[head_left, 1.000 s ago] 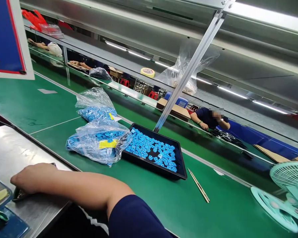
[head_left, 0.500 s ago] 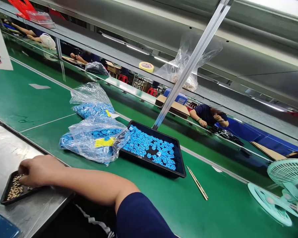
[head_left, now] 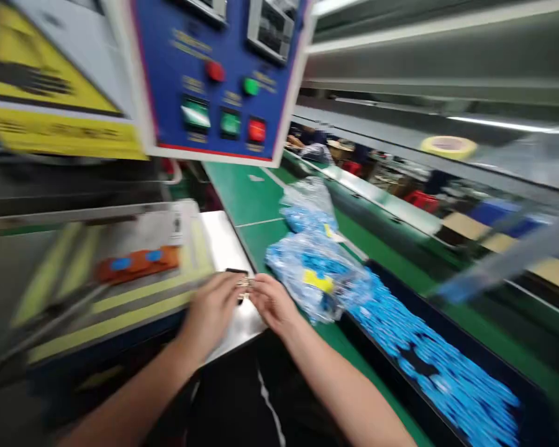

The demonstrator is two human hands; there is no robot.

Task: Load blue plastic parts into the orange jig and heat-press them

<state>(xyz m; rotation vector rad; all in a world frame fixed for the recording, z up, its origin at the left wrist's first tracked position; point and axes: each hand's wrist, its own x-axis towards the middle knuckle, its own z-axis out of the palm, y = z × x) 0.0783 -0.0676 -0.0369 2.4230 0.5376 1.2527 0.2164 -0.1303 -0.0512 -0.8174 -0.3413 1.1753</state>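
Observation:
My left hand point(head_left: 213, 310) and my right hand point(head_left: 272, 302) are close together, fingers closed, at a small dark tray point(head_left: 236, 271) of gold-coloured parts. The tray lies on a shiny metal surface point(head_left: 220, 239). Motion blur hides what the fingertips hold, if anything. To the left, an orange-brown fixture point(head_left: 140, 264) with two blue pieces sits on a machine bed striped in yellow. Right of my right hand, a clear bag of blue parts point(head_left: 289, 261) rests on the green bench.
A control panel point(head_left: 223, 81) with red and green buttons hangs above. A black tray point(head_left: 377, 354) with many blue pieces stands at the right, crossed behind by a metal post point(head_left: 507, 254). Tape point(head_left: 448, 146) lies on the shelf.
The view has swung left, bringing the machine and panel into sight. My left hand has come into view, and the hands are now together at the small tray.

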